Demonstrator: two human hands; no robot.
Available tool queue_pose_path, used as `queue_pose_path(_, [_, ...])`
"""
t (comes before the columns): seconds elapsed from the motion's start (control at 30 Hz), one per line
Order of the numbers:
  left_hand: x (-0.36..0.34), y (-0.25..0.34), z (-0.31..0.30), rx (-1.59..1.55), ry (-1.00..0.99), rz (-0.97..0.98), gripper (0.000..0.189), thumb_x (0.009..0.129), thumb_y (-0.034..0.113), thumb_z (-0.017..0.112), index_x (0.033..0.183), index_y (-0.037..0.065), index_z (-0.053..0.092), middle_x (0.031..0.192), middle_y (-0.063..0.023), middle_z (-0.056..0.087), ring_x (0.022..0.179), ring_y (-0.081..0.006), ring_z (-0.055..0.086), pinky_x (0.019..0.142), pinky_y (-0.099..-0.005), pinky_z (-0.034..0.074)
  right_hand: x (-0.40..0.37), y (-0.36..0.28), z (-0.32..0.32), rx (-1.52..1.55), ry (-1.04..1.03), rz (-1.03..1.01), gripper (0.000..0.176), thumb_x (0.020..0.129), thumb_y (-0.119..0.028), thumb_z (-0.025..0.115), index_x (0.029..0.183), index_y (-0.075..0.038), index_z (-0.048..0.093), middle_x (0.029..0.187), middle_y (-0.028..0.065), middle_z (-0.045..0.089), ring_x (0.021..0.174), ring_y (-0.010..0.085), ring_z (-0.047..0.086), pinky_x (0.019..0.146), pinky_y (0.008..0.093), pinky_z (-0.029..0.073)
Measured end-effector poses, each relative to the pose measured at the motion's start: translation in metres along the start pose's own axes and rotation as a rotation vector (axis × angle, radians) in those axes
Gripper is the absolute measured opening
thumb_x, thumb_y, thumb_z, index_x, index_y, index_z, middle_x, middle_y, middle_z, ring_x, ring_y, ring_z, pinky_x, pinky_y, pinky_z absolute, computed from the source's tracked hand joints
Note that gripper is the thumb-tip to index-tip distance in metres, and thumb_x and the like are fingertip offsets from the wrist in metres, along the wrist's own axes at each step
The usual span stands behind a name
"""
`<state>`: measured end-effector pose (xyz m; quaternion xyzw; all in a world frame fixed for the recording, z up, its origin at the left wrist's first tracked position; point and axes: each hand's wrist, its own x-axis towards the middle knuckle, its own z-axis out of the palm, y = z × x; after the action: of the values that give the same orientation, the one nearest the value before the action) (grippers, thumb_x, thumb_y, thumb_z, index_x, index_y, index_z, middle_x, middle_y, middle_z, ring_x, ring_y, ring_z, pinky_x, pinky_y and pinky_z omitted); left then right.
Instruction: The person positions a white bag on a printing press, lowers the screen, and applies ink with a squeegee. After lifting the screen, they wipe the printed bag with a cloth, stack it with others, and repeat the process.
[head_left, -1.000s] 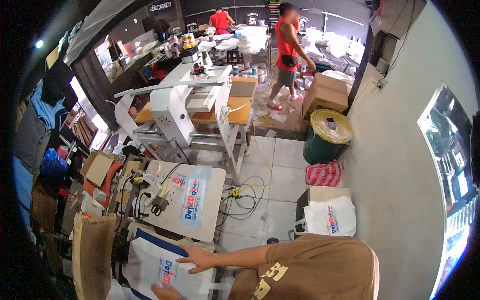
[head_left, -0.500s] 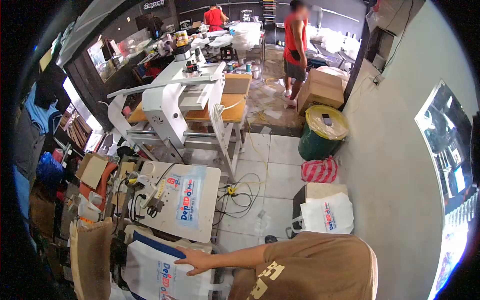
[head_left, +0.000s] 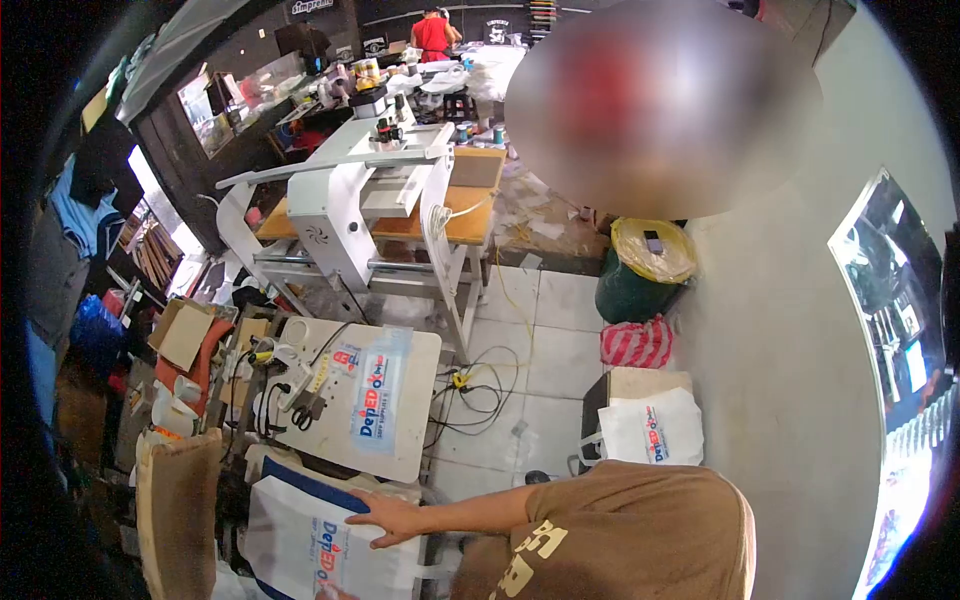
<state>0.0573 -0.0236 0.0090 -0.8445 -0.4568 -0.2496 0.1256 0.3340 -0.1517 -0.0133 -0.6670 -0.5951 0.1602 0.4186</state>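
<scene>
Since the white printed bag (head_left: 285, 520) looks light, soft and easy to crease, I'd take it by a side edge. It's lying over a navy pad (head_left: 312, 482), right hand (head_left: 390, 517) spread wide at its upper edge; left hand (head_left: 337, 592) barely makes the frame lower down, so I can't tell its grip.

Looks like soft matt cloth on the bag (head_left: 290, 535) and shirt (head_left: 650, 530), a smooth matt finish on the desk (head_left: 335, 440), painted metal on the machine (head_left: 322, 235), polished metal on its rod (head_left: 402, 267). Shows smooth tile on the floor (head_left: 575, 355), crinkled plastic film (head_left: 677, 262) over the bin (head_left: 622, 290), matt cardboard on the box (head_left: 185, 335).
</scene>
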Motion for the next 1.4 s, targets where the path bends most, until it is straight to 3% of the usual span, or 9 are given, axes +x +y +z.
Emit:
queue_pose_path(0.2, [0.023,0.026,0.044,-0.494,-0.287,-0.509,0.027,0.092,0.014,0.069,0.106,-0.008,0.062,0.107,-0.0249,0.066,0.110,-0.0442,0.060,0.100,-0.0546,0.044,0.002,0.000,0.002,0.035,-0.015,-0.006,0.080,0.076,-0.042,0.079,0.146,-0.013,0.050,0.155,0.0375,0.020,0.136,0.0553,0.036,0.112,0.0547,0.037])
queue_pose_path(0.27, [0.034,0.075,0.078,-0.250,0.097,-0.037,0.022,0.093,0.013,0.066,0.099,-0.007,0.061,0.098,-0.0223,0.065,0.103,-0.0431,0.061,0.091,-0.0534,0.046,0.003,0.000,-0.002,0.038,-0.013,-0.009,0.080,0.076,-0.042,0.079,0.145,-0.013,0.051,0.155,0.0376,0.021,0.136,0.0551,0.036,0.112,0.0553,0.037])
queue_pose_path(0.47, [0.067,0.098,0.054,-0.457,-0.292,-0.065,0.027,0.094,0.016,0.068,0.108,-0.007,0.064,0.121,-0.0256,0.063,0.112,-0.0452,0.059,0.097,-0.0520,0.047,0.004,0.009,0.012,-0.052,0.031,-0.053,0.078,0.080,-0.046,0.076,0.147,-0.018,0.048,0.156,0.0346,0.023,0.136,0.0527,0.038,0.110,0.0546,0.038])
queue_pose_path(0.6, [0.036,-0.008,0.071,-0.187,0.161,-0.122,0.019,0.091,0.010,0.066,0.098,-0.007,0.064,0.099,-0.0247,0.065,0.097,-0.0460,0.061,0.086,-0.0528,0.049,0.004,0.014,0.015,-0.025,0.036,-0.017,0.078,0.080,-0.049,0.075,0.148,-0.019,0.049,0.154,0.0348,0.027,0.138,0.0527,0.035,0.113,0.0565,0.034])
queue_pose_path(0.7, [0.033,0.024,0.107,-1.500,0.127,-0.744,0.015,0.082,-0.002,0.064,0.096,-0.008,0.062,0.094,-0.0219,0.065,0.096,-0.0379,0.064,0.083,-0.0505,0.052,0.004,0.019,0.024,-0.149,0.133,-0.037,0.076,0.074,-0.051,0.081,0.139,-0.018,0.059,0.153,0.0314,0.031,0.137,0.0505,0.038,0.114,0.0565,0.034])
queue_pose_path(0.83, [0.084,0.120,0.074,-0.334,-0.302,-0.076,0.036,0.080,0.012,0.077,0.112,0.000,0.067,0.121,-0.0222,0.065,0.121,-0.0412,0.056,0.102,-0.0516,0.045,0.012,-0.003,-0.006,-0.150,0.047,0.038,0.071,0.069,-0.048,0.084,0.132,-0.020,0.066,0.145,0.0310,0.041,0.122,0.0479,0.052,0.102,0.0524,0.046])
queue_pose_path(0.87, [0.083,0.113,0.081,-0.386,0.077,0.093,0.025,0.071,0.005,0.073,0.094,0.004,0.066,0.094,-0.0169,0.066,0.094,-0.0384,0.063,0.082,-0.0462,0.049,0.013,-0.004,-0.005,-0.189,0.086,-0.011,0.072,0.070,-0.048,0.084,0.134,-0.020,0.065,0.144,0.0317,0.043,0.121,0.0483,0.054,0.102,0.0524,0.047])
queue_pose_path(1.1, [0.033,-0.026,0.032,-0.085,0.124,-0.216,0.024,0.072,0.006,0.072,0.096,0.007,0.067,0.096,-0.0125,0.067,0.088,-0.0355,0.063,0.075,-0.0463,0.049,0.013,-0.018,-0.009,-0.116,0.020,0.033,0.073,0.075,-0.048,0.082,0.139,-0.020,0.060,0.151,0.0349,0.032,0.131,0.0502,0.047,0.106,0.0511,0.045])
queue_pose_path(1.4, [0.108,0.126,0.055,-0.372,0.010,-0.087,0.019,0.076,0.011,0.064,0.095,0.009,0.066,0.093,-0.0119,0.065,0.092,-0.0332,0.063,0.084,-0.0486,0.049,0.021,-0.020,-0.010,-0.123,0.013,-0.050,0.073,0.077,-0.044,0.082,0.141,-0.019,0.058,0.148,0.0338,0.036,0.132,0.0499,0.047,0.106,0.0505,0.045])
